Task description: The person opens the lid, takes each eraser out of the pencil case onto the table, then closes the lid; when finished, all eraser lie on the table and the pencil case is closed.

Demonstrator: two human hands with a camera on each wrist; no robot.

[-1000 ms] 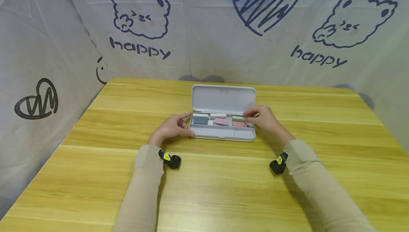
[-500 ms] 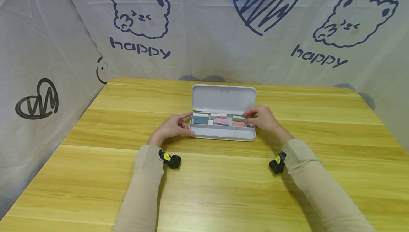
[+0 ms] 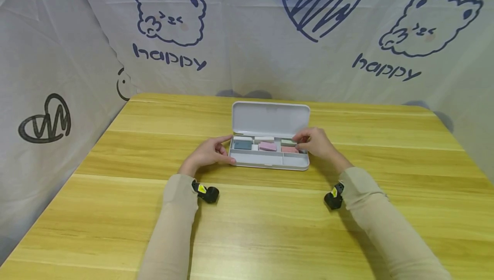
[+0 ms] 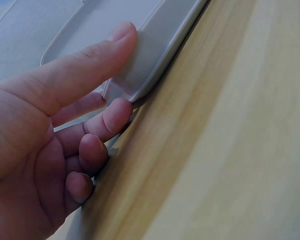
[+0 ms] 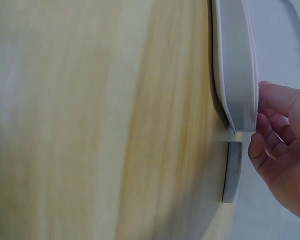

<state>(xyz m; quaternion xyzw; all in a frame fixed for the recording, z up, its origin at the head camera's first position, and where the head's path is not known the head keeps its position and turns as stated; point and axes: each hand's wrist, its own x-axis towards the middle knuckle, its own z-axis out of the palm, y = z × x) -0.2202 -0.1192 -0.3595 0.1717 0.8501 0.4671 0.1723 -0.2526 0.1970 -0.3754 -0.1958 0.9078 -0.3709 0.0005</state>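
Observation:
A pale grey pencil case (image 3: pixel 256 158) lies on the table with its lid (image 3: pixel 270 118) raised at the back. In its rear compartment sit small blocks like erasers: a blue-grey one (image 3: pixel 242 145), a pink-purple one (image 3: pixel 267 146), a salmon one (image 3: pixel 289 149), a pale green one (image 3: pixel 288 142) and whitish ones. My left hand (image 3: pixel 206 153) grips the case's left end, thumb at the front corner. My right hand (image 3: pixel 318 143) reaches over the right end, thumb and finger tips at the green and salmon blocks. I cannot tell whether they pinch a block.
Beyond the case's right end, a slim grey block (image 5: pixel 232 172) shows in the right wrist view, below the right hand. Wood-grain table (image 3: pixel 266 224) stretches in front. A white cloth (image 3: pixel 247 35) with blue drawings hangs behind it and along the left.
My right wrist has shifted very slightly to the left. The left hand, the case and the blocks stay as they were.

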